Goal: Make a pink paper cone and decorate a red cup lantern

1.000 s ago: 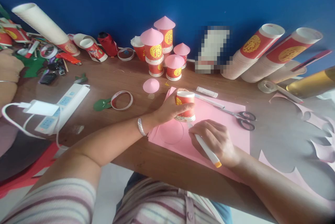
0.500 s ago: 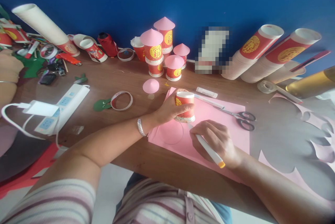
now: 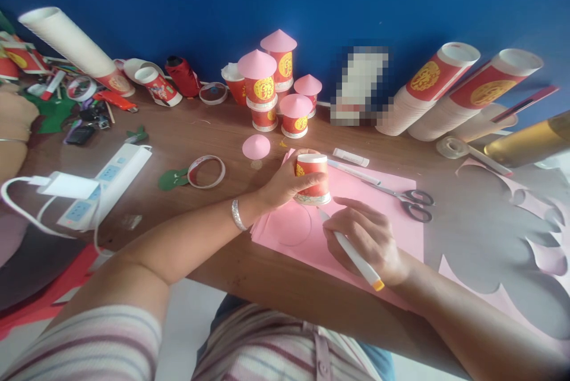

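Observation:
My left hand (image 3: 285, 182) is wrapped round a red paper cup (image 3: 312, 179) with a yellow print, its wide rim facing down over a stack of pink paper (image 3: 378, 238). A drawn circle shows on the sheet just left of and below the cup. Between the fingers of my right hand (image 3: 363, 235) is a white marker (image 3: 358, 259) with an orange end, its tip pointing toward the paper near the cup's rim. The right index finger reaches out toward the cup. Scissors (image 3: 416, 204) and a capped-looking white pen (image 3: 354, 173) lie on the pink paper.
Behind stand red cups with pink cone roofs (image 3: 257, 66). Stacked paper cups (image 3: 427, 90) lean at the right, with tape (image 3: 453, 148) and pink scraps (image 3: 538, 206) nearby. A power strip (image 3: 107, 185), a cut cup ring (image 3: 206, 172) and another person's arm (image 3: 15, 114) are left.
My right index finger has straightened off the marker toward the cup's rim. The cup in my left hand has tilted slightly and shifted a little to the left.

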Available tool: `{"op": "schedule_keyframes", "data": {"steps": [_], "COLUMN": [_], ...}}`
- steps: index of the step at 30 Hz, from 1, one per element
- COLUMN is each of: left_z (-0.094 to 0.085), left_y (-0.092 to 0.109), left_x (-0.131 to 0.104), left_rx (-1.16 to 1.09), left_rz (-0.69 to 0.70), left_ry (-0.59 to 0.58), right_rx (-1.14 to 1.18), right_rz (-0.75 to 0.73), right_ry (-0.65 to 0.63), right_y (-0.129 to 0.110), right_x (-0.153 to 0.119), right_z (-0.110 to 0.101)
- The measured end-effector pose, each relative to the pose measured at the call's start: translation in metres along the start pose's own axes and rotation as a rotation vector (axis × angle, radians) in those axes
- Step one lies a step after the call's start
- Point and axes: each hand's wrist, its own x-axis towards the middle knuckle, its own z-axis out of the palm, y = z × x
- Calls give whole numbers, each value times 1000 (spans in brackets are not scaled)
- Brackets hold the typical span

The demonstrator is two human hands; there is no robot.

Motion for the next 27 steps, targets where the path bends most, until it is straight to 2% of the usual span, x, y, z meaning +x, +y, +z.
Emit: {"op": "schedule_keyframes", "data": {"steps": [4, 12, 17, 22, 27], "left_z": [2, 4, -2, 1, 5], "left_y": [4, 10, 6, 9, 9], "left_x": [1, 2, 4, 1, -1], "left_rx": [-84, -273, -291, -336, -244], "left_rz": [-13, -44, -114, -124, -132], "left_ry": [-31, -175, -145, -142, -118], "right_rx": [8, 2, 28, 66, 118], "right_rz": [-6, 26, 35, 29, -16], "right_ry": [-9, -33, -22, -37, -70], "right_y": [0, 1, 1, -2, -5], "right_x": [0, 1, 0, 0, 2], "right_z": [0, 0, 1, 2, 1]}}
